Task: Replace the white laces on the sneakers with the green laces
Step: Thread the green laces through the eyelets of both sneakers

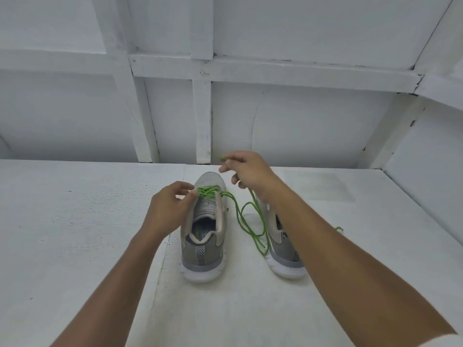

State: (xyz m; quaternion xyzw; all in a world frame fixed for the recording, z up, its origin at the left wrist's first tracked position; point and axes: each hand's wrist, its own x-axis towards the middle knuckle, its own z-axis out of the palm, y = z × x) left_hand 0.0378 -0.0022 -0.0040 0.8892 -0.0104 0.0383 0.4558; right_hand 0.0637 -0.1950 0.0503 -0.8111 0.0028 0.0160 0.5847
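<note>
while the left hand (172,204) pinches the green lace (209,191) at the sneaker (203,246), the right hand (248,171) grips its tip. overpulling could unthread it.

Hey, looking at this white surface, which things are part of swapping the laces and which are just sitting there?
Part of the job:
green lace, partly threaded
grey sneaker being laced
second sneaker, mostly hidden by the right forearm
left hand, pinching the lace at the eyelets
right hand, holding the lace's free end

Just there:
white table
white panelled wall
</note>
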